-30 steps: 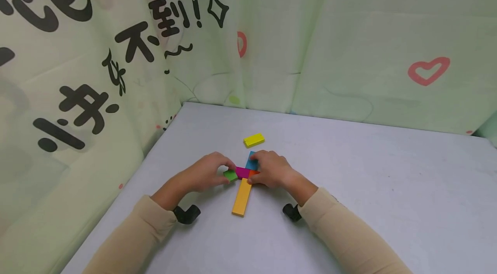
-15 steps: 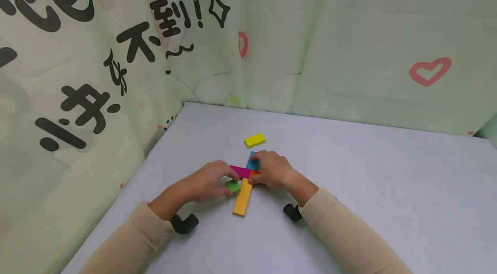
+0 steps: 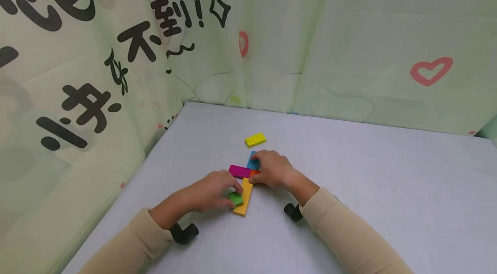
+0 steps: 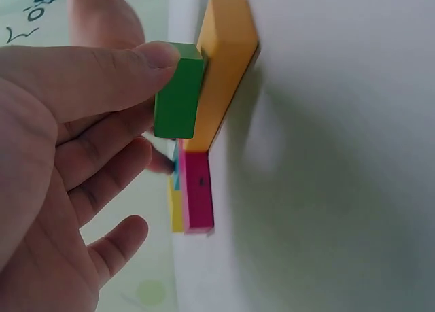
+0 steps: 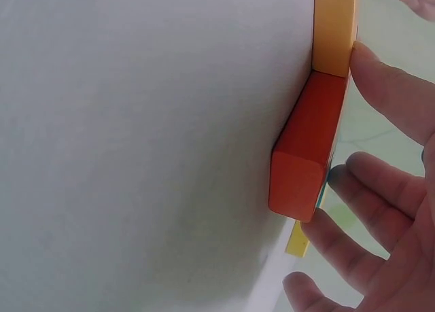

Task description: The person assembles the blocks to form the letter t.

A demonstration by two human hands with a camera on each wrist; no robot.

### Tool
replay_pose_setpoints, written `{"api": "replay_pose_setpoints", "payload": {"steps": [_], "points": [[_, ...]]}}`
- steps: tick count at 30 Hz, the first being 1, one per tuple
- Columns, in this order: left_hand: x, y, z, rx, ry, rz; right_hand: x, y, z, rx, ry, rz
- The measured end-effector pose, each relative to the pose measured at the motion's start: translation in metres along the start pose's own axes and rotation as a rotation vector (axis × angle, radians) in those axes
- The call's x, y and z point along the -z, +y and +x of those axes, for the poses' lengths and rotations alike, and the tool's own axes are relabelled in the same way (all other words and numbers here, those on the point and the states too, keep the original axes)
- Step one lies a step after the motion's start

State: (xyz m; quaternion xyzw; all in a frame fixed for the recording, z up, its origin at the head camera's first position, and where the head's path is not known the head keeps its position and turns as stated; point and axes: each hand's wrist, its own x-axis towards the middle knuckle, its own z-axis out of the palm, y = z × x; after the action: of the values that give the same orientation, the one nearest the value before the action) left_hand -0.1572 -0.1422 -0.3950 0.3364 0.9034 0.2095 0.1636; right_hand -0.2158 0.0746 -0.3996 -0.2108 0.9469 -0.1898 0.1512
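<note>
My left hand pinches a small green block between thumb and fingers, beside the long orange block. In the left wrist view the green block is raised off the table, near the orange block's side. My right hand rests over the join of several blocks. Its thumb touches the orange block, and its other fingers reach over the red block toward the blue block. A magenta block points left from the join. The hand hides part of the red and blue blocks.
Beyond the joined blocks, a loose yellow block lies on the pale table. A printed curtain hangs along the far and left table edges. A black wrist device sits under the left forearm, another under the right.
The left hand has brought the green block from the magenta block's left end toward me, along the orange block's left side. More of the magenta block shows. The right hand has stayed put.
</note>
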Motion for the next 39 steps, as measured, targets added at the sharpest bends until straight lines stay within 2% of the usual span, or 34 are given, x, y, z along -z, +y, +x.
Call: {"api": "replay_pose_setpoints", "payload": {"steps": [7,13,27,34,39], "points": [[-0.004,0.010,-0.002,-0.072,-0.020,0.032,0.000,0.001,0.001,0.007,0.009,0.001],[-0.006,0.017,-0.004,-0.055,-0.065,0.008,0.000,0.002,0.001,0.002,0.003,-0.003],[-0.010,0.025,-0.012,-0.053,-0.119,-0.017,0.000,0.001,0.001,0.001,0.001,0.001],[-0.013,0.028,-0.015,-0.091,-0.123,-0.013,0.000,0.001,0.000,-0.001,0.004,-0.004],[-0.015,0.028,-0.015,-0.082,-0.123,0.003,0.000,0.000,0.001,0.002,0.005,-0.004]]}}
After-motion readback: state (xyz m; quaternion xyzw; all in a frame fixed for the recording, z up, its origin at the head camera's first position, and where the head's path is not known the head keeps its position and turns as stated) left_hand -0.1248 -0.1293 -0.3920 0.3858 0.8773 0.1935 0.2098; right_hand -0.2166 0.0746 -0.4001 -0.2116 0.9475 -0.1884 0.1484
